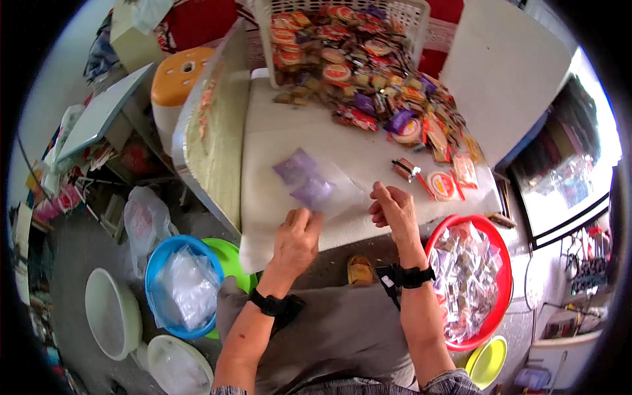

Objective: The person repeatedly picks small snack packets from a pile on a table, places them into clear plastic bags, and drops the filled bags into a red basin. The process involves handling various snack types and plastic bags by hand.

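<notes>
My left hand (297,239) is at the near edge of a clear plastic bag (340,192), its fingers closed on the bag's rim. Two purple wrapped packets (312,191) lie inside the bag, on the white tabletop (276,118). To the right of the bag, my right hand (395,210) is raised over the table's near edge, fingers loosely curled, with nothing visible in it. Beyond it lie a round wrapped biscuit (442,185) and a small brown wrapped snack (406,169). A large heap of wrapped snacks (365,89) spills from a white plastic basket (421,29) at the back.
A blue basin (153,291) with clear bags stands at the lower left, partly over a green basin (229,254). At the right, a red basin (506,276) holds filled clear packets. An upright board (217,148) borders the table's left side. An orange-topped stool (180,74) stands beyond it.
</notes>
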Tool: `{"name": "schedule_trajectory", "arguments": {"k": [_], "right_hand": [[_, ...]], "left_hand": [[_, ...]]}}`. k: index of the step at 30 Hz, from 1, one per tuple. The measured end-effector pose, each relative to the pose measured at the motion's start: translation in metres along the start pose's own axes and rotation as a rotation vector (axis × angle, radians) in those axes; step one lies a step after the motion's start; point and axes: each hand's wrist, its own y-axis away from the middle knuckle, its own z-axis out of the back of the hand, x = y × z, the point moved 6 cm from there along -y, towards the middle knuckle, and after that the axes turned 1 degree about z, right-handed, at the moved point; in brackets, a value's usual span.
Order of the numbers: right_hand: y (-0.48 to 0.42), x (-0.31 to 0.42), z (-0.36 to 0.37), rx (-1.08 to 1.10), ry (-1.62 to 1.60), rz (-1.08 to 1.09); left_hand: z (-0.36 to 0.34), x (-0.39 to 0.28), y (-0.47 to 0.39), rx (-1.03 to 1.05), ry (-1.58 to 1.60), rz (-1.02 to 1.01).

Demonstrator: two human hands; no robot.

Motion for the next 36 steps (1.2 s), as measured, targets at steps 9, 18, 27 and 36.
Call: {"name": "schedule_trajectory", "arguments": {"k": [9, 18, 27, 36], "right_hand": [[0.068, -0.055, -0.032, 0.263, -0.581, -0.252], [0.11, -0.067, -0.012, 0.297, -1.115, -0.195], [0.183, -0.101, 0.134, 0.069, -1.103, -0.072], [0.17, -0.12, 0.274, -0.141, -0.934, 0.147]], "left_hand": [[0.007, -0.06, 0.008, -0.036, 0.052, -0.253], [-0.017, -0.106, 0.061, 0.218, 0.105, -0.508], [-0.007, -0.123, 0.044, 0.301, 0.337, -0.45], [-0.042, -0.071, 0.098, 0.749, 0.379, -0.252]]}}
